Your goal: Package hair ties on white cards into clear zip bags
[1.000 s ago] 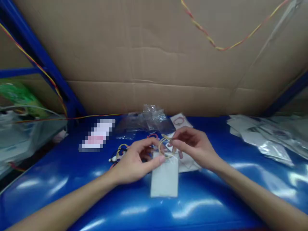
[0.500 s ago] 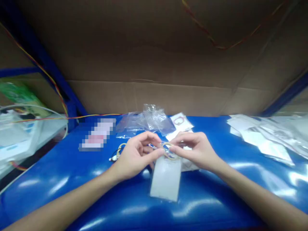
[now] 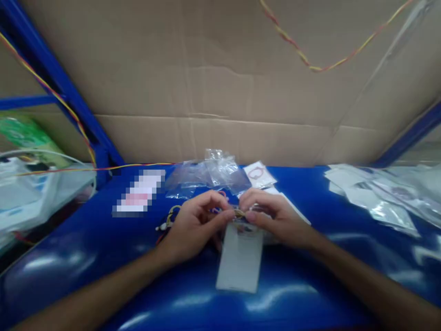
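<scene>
My left hand (image 3: 203,218) and my right hand (image 3: 272,214) meet over the table, thumbs and fingertips pinched. Between their tips runs a small coil of thin yellowish wire (image 3: 239,213), partly hidden by the fingers. It lies at the top of a clear plastic bag with a white card (image 3: 239,262) inside, which extends toward me below the hands. Whether the fingertips also grip the bag's edge is hard to see. Just left of my left hand, a bundle of yellow, black and red wires with white connectors (image 3: 161,226) pokes out.
Clear plastic bags (image 3: 220,168) lie at the back, beside a bagged card with a reddish wire loop (image 3: 259,174). Several bagged white cards (image 3: 382,197) are piled at right. A blurred-out pinkish item (image 3: 139,193) lies left. Cardboard (image 3: 220,92) walls the back of the blue table (image 3: 193,280).
The yellowish wire coil has come down nearer the bag's top and shows less between my fingers. The bag with the white card has shifted slightly right; both hands remain close together.
</scene>
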Motion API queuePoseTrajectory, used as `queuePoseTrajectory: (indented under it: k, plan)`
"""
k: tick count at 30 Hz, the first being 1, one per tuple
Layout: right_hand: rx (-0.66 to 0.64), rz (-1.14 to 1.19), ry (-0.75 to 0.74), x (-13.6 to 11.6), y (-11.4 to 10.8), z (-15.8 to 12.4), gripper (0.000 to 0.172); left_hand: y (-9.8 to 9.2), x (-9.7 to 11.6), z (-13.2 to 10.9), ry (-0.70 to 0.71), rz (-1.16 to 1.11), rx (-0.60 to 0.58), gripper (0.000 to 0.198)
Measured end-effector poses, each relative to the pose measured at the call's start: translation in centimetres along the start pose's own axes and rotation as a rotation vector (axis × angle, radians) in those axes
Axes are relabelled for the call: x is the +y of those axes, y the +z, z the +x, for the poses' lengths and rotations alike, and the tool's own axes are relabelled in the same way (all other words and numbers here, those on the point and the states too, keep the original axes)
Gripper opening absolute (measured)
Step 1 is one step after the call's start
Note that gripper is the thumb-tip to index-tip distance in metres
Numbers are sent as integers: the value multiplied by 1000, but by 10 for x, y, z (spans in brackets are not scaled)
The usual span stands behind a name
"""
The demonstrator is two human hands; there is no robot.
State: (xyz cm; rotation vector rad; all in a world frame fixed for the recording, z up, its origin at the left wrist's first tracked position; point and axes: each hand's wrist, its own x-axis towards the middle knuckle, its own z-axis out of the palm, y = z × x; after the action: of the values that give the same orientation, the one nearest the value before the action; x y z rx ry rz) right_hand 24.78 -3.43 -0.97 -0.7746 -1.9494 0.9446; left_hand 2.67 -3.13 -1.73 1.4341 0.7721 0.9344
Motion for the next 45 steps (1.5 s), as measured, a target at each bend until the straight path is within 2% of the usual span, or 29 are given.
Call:
queuePoseTrajectory:
  k: [6, 11, 14, 18, 21, 26, 29, 32, 35, 37, 42, 45]
  plan:
    - [-10, 47, 7, 1, 3, 0, 18, 0, -3, -1, 105, 61, 73, 26]
    - [51, 114, 70, 3, 7, 0, 22, 0, -7, 0, 124, 32, 81, 23]
    - [34, 183, 49, 4, 7, 1, 22, 0, -7, -1, 135, 49, 100, 23]
    - [-70, 168, 45, 1, 5, 1, 21, 3, -4, -3, 176, 30, 110, 22]
    - [-193, 168, 61, -4, 3, 0, 32, 5, -3, -4, 169, -4, 110, 20]
    - [-328, 96, 73, -10, 1, -3, 35, 6, -2, -3, 189, 4, 181, 21]
    - [-283, 77, 49, -8, 4, -3, 35, 6, -2, -3, 165, -13, 154, 21]
    - [-97, 116, 5, -2, 6, -2, 32, 4, -4, -4, 116, -60, 117, 19]
    - [50, 152, -6, 2, 3, -1, 23, 3, -6, -3, 145, -61, 131, 20]
    - [33, 130, -9, 1, 0, 0, 23, 3, -7, -2, 159, -49, 145, 21]
    - [-124, 108, -22, -6, 0, -1, 33, 4, -4, -3, 122, -33, 175, 18]
    - [-134, 89, -23, -8, 3, -3, 36, 4, -3, -3, 130, -30, 184, 21]
